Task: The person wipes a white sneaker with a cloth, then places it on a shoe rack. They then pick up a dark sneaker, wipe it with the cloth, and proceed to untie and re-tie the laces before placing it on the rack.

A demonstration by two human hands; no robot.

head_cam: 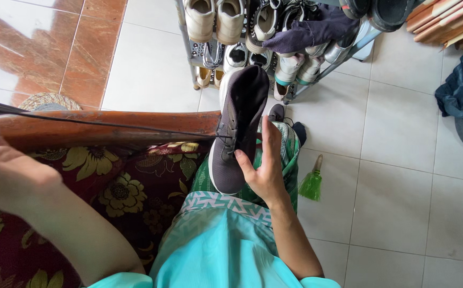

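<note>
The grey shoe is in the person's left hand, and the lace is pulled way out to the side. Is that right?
Not quite. The head view shows the grey shoe in the right hand, not the left. The left hand holds the far end of the lace, which is pulled way out to the side.

L hand [2, 170] raised, fingers pinched, R hand [263, 165] cupped, forearm extended

Open tile floor [402, 160] right of the right hand [266, 170], only a small green brush [311, 184] low there. Ahead blocked by packed shoe rack [274, 48]; left side walled by wooden armrest [109, 128], lace [109, 126] strung along it
</note>
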